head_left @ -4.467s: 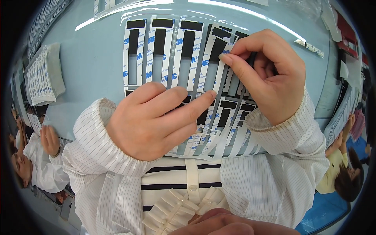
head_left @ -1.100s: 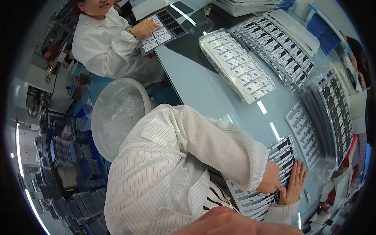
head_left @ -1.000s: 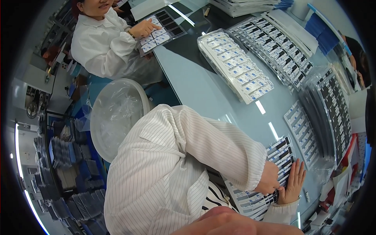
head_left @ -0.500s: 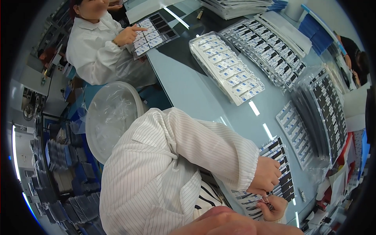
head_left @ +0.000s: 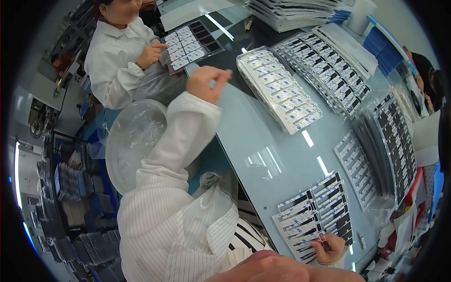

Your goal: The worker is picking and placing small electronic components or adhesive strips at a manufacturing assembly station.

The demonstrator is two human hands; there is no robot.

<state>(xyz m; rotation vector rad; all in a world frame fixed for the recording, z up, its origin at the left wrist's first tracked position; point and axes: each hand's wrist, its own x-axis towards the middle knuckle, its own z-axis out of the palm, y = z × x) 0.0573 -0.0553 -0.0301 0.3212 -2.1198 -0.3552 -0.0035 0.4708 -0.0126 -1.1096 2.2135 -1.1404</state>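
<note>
Toward eleven o'clock, the left hand (head_left: 205, 85) is hovering, half-curled, by the table (head_left: 237, 120)'s edge. Between four and five, the right hand (head_left: 330, 248) is resting at the strip sheet (head_left: 314, 212). At nine, a whitish bin (head_left: 123, 162) is standing; toward ten, a co-worker (head_left: 112, 70) is sitting.

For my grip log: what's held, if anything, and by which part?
Cannot tell: the right hand curls over the strip sheet's edge, the left hand is raised away from it; anything in them is too small to make out.
</note>
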